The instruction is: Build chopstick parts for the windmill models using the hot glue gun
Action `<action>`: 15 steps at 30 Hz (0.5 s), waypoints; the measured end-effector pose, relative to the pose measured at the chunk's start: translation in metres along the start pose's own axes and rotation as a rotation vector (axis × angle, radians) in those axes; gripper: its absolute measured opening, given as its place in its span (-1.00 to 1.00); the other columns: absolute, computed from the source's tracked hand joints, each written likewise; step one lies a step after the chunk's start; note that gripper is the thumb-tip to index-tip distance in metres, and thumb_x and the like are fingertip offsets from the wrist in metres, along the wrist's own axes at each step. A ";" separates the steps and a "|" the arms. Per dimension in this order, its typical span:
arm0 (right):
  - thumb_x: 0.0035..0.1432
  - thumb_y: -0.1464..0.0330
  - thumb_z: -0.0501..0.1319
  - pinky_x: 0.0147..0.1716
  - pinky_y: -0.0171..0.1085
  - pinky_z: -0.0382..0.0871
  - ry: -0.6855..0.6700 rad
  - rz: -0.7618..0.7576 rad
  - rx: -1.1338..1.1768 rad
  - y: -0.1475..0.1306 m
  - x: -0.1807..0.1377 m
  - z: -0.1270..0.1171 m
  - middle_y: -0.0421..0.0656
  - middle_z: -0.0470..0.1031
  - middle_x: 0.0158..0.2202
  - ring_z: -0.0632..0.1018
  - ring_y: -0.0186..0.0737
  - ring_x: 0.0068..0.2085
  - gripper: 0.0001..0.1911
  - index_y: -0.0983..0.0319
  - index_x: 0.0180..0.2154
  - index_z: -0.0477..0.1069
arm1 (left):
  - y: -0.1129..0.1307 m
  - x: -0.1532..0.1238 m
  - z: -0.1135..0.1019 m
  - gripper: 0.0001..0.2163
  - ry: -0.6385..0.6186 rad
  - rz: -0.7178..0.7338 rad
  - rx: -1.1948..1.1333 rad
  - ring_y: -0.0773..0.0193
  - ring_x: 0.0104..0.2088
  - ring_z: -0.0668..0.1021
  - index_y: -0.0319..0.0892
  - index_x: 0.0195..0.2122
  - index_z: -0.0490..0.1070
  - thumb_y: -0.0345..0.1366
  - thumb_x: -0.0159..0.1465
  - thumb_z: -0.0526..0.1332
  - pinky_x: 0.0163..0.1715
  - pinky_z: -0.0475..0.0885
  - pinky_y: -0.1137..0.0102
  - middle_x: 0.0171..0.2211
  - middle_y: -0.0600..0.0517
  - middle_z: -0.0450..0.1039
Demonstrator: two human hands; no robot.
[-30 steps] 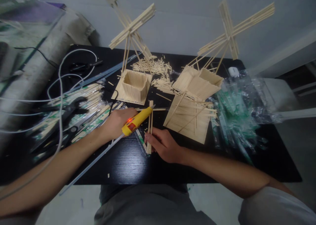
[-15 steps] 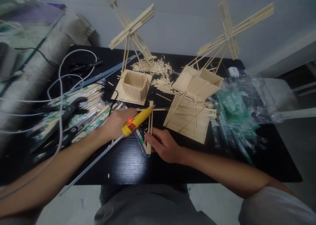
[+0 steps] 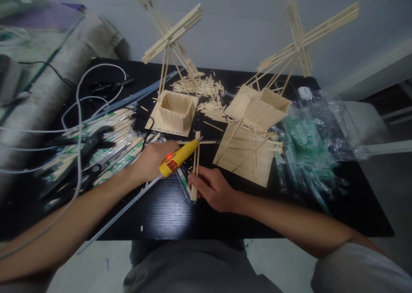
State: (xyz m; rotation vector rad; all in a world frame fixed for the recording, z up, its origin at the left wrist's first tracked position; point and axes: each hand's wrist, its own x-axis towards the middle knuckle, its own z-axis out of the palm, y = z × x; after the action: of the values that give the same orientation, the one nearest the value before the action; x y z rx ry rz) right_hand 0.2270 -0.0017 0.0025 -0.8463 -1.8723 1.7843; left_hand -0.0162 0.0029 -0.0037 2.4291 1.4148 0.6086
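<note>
My left hand (image 3: 159, 159) is wrapped round a yellow hot glue gun (image 3: 179, 158) whose red light glows. A long clear glue stick (image 3: 124, 213) runs out of its back end toward the table's front edge. The nozzle touches or hovers just over some narrow wooden sticks (image 3: 196, 155); I cannot tell which. My right hand (image 3: 216, 189) pinches the near end of these sticks between thumb and fingers, and they point away from me. Just left of the fingertips lies a strip of clear and green wrapper (image 3: 184, 182).
Behind stand two stick models with crossed blades, one on the left (image 3: 175, 113) and one on the right (image 3: 265, 106). A stick panel (image 3: 247, 160) lies right of my hand. Pliers (image 3: 93, 143) and wrapped sticks lie left, green-printed wrappers (image 3: 305, 143) right. A white cable (image 3: 79, 147) hangs over the left.
</note>
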 end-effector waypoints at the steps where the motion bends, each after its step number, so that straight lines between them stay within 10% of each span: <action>1: 0.43 0.15 0.08 -0.51 -0.43 0.22 0.000 0.001 0.000 0.000 0.000 0.000 -0.28 0.35 -0.56 0.39 -0.43 -0.53 -0.63 0.25 -0.36 0.35 | 0.000 0.000 0.000 -0.87 0.003 0.005 0.002 0.44 -0.43 0.48 -0.18 -0.34 0.37 -0.26 0.33 0.17 -0.40 0.28 0.54 -0.44 0.09 0.42; 15: 0.42 0.13 0.09 -0.50 -0.42 0.21 0.003 0.019 -0.026 0.000 0.000 0.000 -0.28 0.34 -0.57 0.35 -0.43 -0.53 -0.62 0.25 -0.36 0.36 | 0.005 0.004 -0.005 -0.85 0.000 0.025 0.010 0.42 -0.45 0.47 -0.19 -0.37 0.37 -0.27 0.33 0.16 -0.41 0.28 0.52 -0.47 0.08 0.41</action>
State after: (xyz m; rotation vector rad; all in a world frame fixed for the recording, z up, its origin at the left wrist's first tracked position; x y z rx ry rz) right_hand 0.2269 -0.0019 0.0030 -0.8776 -1.8955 1.7728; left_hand -0.0127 0.0038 0.0036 2.4574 1.3929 0.6089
